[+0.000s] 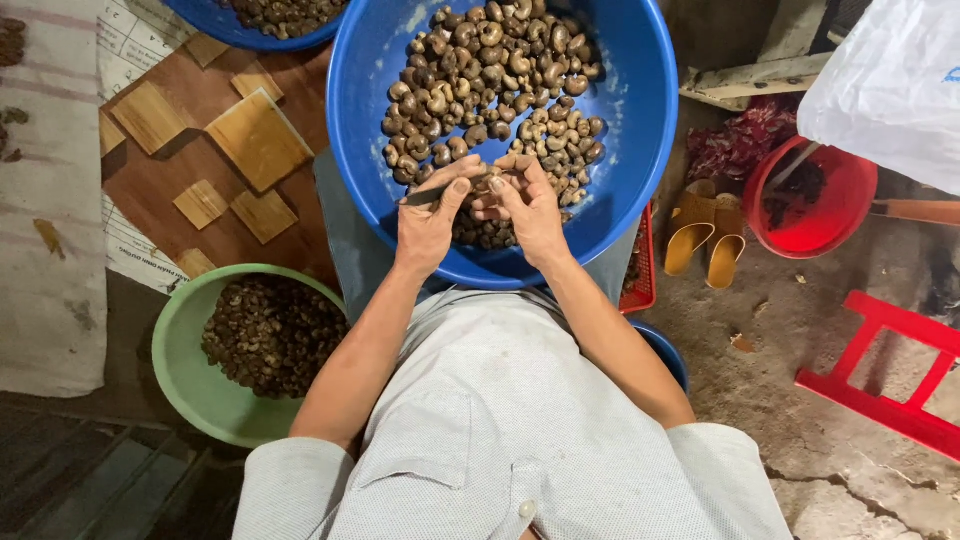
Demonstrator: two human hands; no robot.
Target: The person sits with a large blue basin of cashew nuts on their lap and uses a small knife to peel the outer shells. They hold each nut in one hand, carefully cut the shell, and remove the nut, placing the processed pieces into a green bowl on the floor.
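A home nut-shelling workspace on a cracked concrete floor [860,480]: basins of cashews [490,80] at twelve o'clock, sandals [705,235] at three.

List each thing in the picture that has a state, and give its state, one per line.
Left hand: closed on a thin dark tool.
Right hand: pinching a nut.
Big blue basin: on the lap, partly filled with nuts.
Green bowl: on the floor, holding dark pieces.
Red bucket: upright, nearly empty.
Yellow sandals: side by side.

Soft even light, sharp, corners dim.
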